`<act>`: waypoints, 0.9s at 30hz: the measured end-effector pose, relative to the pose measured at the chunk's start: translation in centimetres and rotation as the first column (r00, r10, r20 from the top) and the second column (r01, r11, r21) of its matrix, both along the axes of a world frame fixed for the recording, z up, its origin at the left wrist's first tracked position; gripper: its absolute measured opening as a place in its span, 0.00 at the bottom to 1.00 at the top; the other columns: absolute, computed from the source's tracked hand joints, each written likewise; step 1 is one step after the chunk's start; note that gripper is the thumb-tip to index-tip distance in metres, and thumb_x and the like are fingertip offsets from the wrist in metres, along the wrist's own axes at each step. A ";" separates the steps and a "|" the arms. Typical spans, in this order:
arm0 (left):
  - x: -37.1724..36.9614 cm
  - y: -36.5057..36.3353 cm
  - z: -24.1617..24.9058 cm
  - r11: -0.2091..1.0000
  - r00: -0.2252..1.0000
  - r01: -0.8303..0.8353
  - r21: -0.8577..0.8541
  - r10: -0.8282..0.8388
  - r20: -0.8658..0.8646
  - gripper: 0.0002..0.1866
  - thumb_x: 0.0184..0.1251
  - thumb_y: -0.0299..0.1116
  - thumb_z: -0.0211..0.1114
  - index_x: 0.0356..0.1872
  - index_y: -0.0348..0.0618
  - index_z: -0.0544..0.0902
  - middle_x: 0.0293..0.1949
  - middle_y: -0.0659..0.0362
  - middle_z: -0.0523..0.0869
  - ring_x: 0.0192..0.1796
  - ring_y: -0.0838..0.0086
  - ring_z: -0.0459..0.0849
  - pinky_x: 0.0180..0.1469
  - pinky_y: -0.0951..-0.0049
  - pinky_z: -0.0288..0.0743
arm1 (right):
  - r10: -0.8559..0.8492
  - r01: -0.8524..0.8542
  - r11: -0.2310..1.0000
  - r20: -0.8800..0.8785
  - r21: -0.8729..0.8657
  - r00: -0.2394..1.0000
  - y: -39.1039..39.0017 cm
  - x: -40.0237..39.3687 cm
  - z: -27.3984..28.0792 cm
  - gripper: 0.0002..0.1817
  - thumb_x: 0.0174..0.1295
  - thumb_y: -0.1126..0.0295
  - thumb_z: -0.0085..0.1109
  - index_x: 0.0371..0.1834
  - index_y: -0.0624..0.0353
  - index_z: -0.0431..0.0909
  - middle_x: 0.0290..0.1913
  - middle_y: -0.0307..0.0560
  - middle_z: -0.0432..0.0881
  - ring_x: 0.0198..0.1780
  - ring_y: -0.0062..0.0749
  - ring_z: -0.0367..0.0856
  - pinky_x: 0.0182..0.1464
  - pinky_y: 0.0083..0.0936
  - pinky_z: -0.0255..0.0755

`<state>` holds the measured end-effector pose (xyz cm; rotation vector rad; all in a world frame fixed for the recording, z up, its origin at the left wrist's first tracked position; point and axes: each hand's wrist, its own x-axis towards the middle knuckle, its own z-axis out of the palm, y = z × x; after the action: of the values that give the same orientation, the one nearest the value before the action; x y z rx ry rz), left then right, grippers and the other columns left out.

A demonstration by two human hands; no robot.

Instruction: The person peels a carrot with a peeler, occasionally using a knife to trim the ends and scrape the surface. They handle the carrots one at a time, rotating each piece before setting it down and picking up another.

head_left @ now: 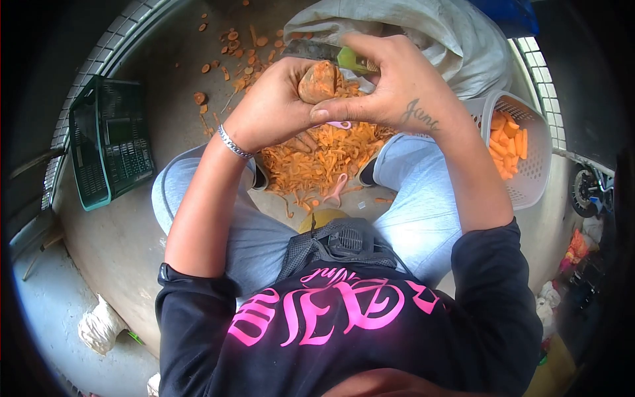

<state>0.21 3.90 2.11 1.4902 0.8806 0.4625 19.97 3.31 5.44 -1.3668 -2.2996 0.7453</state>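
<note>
A thick carrot (318, 82), its blunt end toward me, is gripped in my left hand (281, 99) above a heap of peelings. My right hand (403, 76) is closed around a green peeler (354, 61), mostly covered by the fingers. The right thumb reaches across to the near end of the carrot. Orange carrot peelings (331, 159) are piled on the floor between my feet. On the near edge of that heap lies a pink peeler (336, 190); another pink piece (340, 125) shows just below my hands.
At right stands a pale perforated basket (536, 149) holding peeled carrots (508, 142). A dark green crate (112, 142) is at left. A white woven sack (456, 53) lies beyond my hands. Carrot slices (233, 46) are scattered on the floor ahead.
</note>
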 end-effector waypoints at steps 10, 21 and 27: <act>-0.6 -0.3 -0.5 0.996 1.000 0.013 0.084 -0.014 0.004 0.15 0.57 0.31 0.72 0.43 0.34 0.82 0.32 0.57 0.88 0.32 0.79 0.85 0.34 0.75 0.82 | -0.030 0.032 0.998 -0.032 0.054 0.999 0.0 -0.4 -0.7 0.41 0.35 0.31 0.71 0.23 0.64 0.73 0.22 0.52 0.78 0.26 0.43 0.80 0.34 0.35 0.74; -1.0 -0.7 0.4 0.986 0.992 -0.046 0.161 0.065 -0.113 0.14 0.56 0.33 0.72 0.39 0.35 0.84 0.30 0.58 0.88 0.34 0.79 0.84 0.39 0.71 0.80 | 0.002 -0.002 1.000 -0.099 0.003 0.995 0.2 -0.9 -1.2 0.40 0.39 0.30 0.69 0.22 0.64 0.75 0.19 0.52 0.76 0.23 0.44 0.78 0.31 0.34 0.72; -0.7 -0.7 -0.9 0.957 0.979 -0.183 0.226 0.199 -0.049 0.11 0.58 0.33 0.69 0.37 0.36 0.83 0.27 0.59 0.86 0.30 0.77 0.83 0.35 0.71 0.79 | -0.024 0.026 0.999 -0.064 0.038 0.998 0.4 -1.4 -1.3 0.38 0.48 0.30 0.63 0.18 0.62 0.75 0.14 0.52 0.72 0.20 0.48 0.75 0.27 0.36 0.71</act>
<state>-0.46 3.18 1.19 1.6389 1.0630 0.6710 18.61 3.69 4.17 -1.3334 -2.2326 0.7215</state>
